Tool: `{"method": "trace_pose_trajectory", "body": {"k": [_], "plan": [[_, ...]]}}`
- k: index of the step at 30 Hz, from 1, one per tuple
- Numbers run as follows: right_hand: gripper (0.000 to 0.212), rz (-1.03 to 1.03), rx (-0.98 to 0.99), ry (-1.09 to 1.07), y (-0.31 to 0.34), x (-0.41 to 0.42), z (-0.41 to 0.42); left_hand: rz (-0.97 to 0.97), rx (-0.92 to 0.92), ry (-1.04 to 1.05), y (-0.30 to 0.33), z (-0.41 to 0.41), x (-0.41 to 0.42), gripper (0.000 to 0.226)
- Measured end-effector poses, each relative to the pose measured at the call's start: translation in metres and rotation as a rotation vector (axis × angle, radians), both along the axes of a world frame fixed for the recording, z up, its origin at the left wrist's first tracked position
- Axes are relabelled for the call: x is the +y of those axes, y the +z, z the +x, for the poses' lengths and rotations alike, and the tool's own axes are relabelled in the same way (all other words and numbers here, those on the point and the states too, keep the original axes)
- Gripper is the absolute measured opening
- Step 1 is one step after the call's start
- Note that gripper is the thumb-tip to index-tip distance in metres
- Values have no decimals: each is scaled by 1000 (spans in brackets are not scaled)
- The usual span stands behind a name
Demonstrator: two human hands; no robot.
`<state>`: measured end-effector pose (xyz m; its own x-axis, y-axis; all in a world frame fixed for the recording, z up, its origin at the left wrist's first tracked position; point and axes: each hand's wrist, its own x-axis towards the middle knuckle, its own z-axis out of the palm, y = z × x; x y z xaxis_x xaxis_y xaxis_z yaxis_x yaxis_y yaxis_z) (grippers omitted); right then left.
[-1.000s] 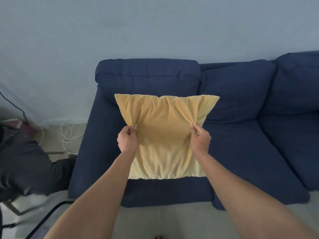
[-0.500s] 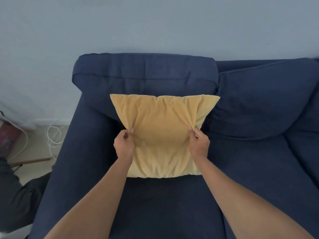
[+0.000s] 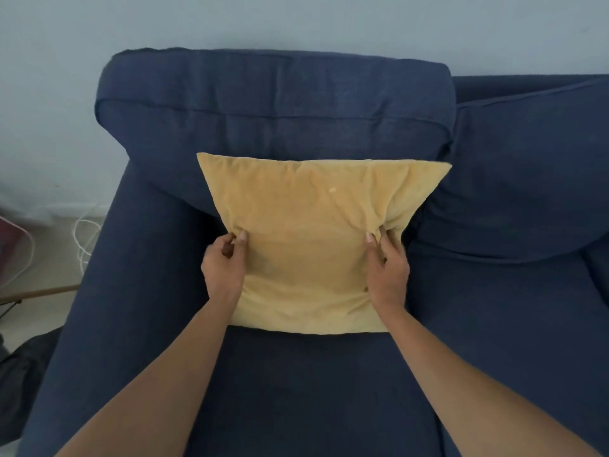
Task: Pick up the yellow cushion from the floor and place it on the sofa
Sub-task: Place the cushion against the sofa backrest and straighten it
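The yellow cushion point(image 3: 309, 245) stands on the seat of the navy blue sofa point(image 3: 296, 390), its lower edge on the seat cushion and its upper edge leaning against the left back cushion point(image 3: 273, 103). It is at the left end of the sofa, near the armrest point(image 3: 131, 258). The fabric is wrinkled where it is gripped, mostly at the right side.

The left hand point(image 3: 222, 265) pinches the left edge of the cushion, thumb in front and fingers curled closed behind the fabric. The right hand point(image 3: 387, 268) pinches the right edge in the same way, with a fold of cloth bunched between thumb and fingers. Both forearms are bare.

A second back cushion point(image 3: 527, 179) sits just beside the yellow one on the right. Behind the sofa is a pale blue wall point(image 3: 296, 21). At the left, on the floor, lie white cables point(image 3: 84, 232) and some dark fabric point(image 3: 23, 374)
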<state>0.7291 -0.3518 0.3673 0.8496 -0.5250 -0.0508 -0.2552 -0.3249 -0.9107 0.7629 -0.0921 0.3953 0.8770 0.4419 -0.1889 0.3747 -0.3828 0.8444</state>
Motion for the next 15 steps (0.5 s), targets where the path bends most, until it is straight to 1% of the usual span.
{"method": "trace_pose_trajectory", "body": {"k": [2, 4, 5, 7, 8, 10, 13, 15], "plan": [[62, -68, -68, -130, 16, -1, 0, 101, -72, -7, 8, 4, 4, 53], [73, -200, -162, -226, 37, 1, 9, 312, -218, -62, 23, 18, 4, 56], [76, -324, -206, -214, 46, 4, 18, 414, -295, -130, 32, 28, 1, 57], [78, -647, -257, -75, 56, 13, 39, 545, -390, -313, 45, 52, -9, 58], [76, -787, -259, 21, 56, 19, 51, 578, -395, -400, 48, 63, -15, 58], [75, -954, -188, 154, 45, 25, 69, 620, -332, -531, 39, 78, -23, 61], [76, -1050, -87, 216, 14, 14, 82, 695, -238, -602, 7, 87, -18, 70], [77, -1074, -84, 275, 1, 0, 88, 757, -266, -637, -13, 93, -10, 73]]}}
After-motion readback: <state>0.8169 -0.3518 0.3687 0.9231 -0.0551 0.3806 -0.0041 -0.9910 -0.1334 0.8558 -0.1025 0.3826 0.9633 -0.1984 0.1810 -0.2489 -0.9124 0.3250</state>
